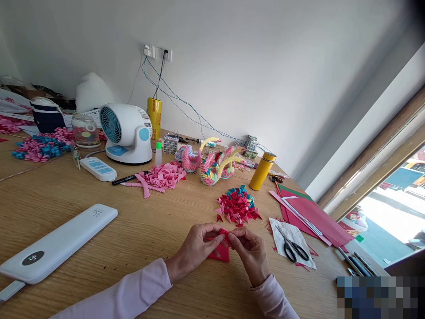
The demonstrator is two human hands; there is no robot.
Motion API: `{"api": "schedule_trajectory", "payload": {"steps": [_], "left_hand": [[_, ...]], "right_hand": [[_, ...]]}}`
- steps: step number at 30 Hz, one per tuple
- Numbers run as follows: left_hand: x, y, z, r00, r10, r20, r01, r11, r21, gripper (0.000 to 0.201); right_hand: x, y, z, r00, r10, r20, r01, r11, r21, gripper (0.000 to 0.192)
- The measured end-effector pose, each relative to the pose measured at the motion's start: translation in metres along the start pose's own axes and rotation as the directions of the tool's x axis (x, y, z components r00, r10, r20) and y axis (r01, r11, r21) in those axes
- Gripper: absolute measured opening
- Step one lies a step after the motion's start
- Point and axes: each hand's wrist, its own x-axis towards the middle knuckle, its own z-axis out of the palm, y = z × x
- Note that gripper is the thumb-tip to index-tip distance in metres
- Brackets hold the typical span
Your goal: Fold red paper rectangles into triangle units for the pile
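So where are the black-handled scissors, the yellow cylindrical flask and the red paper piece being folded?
Black-handled scissors (292, 246): head view, at the pivot.
Yellow cylindrical flask (261, 172): head view, mid-body.
Red paper piece (221, 252): head view, lower flap, pinched by both hands.

fan: white and blue (126, 133), standing at the back of the wooden table (66, 199)
flask: yellow (262, 170), upright beside the paper swans (215, 166)
scissors: black-handled (294, 248), lying on a white sheet
power bank: white (58, 243), near left

Bare table (139, 239) left of red triangle pile (237, 207); scissors (292, 248) block right of it, swans (212, 166) behind it.
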Motion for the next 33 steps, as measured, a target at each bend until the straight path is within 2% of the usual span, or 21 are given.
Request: {"api": "schedule_trajectory", "payload": {"steps": [12, 19, 28, 33], "left_hand": [[0.000, 0.005, 0.000, 0.999, 0.024, -0.033, -0.024, 1.000, -0.005, 0.023], [-0.001, 0.007, 0.002, 0.999, 0.016, -0.038, -0.017, 1.000, -0.004, 0.022], [-0.002, 0.011, 0.002, 0.994, 0.092, -0.064, -0.088, 0.994, 0.060, 0.021], [-0.002, 0.008, 0.001, 0.990, 0.125, -0.062, -0.119, 0.989, 0.085, 0.020]], "right_hand": [[-0.001, 0.000, -0.001, 0.999, -0.031, -0.009, 0.030, 0.995, -0.091, 0.014], [-0.001, -0.005, 0.001, 0.996, -0.088, 0.003, 0.088, 0.987, -0.132, 0.012], [-0.002, -0.005, 0.002, 0.999, -0.042, -0.017, 0.041, 0.998, -0.038, 0.009], [-0.003, -0.009, 0.002, 0.998, -0.054, -0.035, 0.052, 0.997, -0.057, 0.009]]}}
